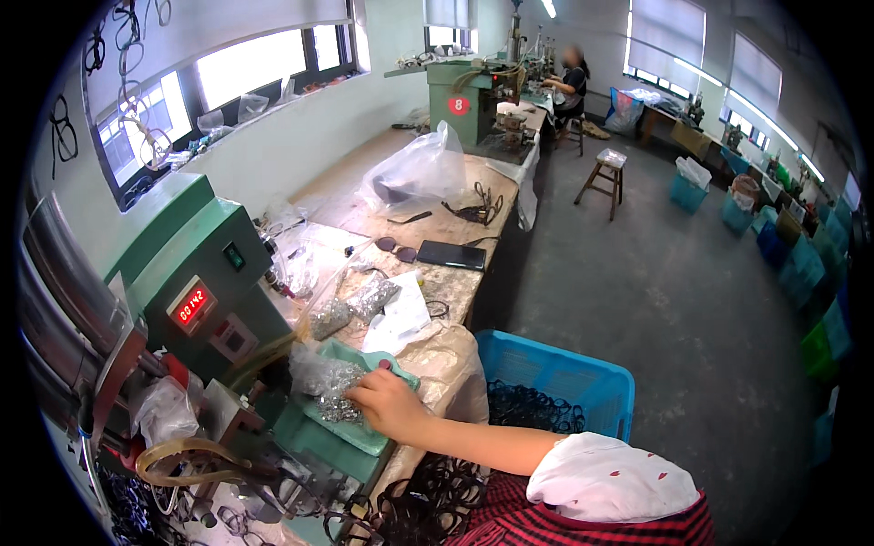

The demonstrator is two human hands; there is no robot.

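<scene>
From the right, my right hand (390,406) reaches down into a green tray (371,440). Its fingers are bent and drawn together at the edge of a heap of small silvery metal parts (339,406). The fingertips touch the heap; which pieces lie between them is too small to tell. A clear plastic bag (314,366) lies open around the heap in the tray. Just below, dark eyeglass frames (428,500) are piled near my forearm. My left hand is not in view.
A green machine (196,264) with a red lit display stands at the left. Bags of metal parts (371,297), sunglasses (397,248) and a black flat case (451,256) lie on the workbench. A blue basket (555,364) holds dark frames. Farther off, a person sits at another machine.
</scene>
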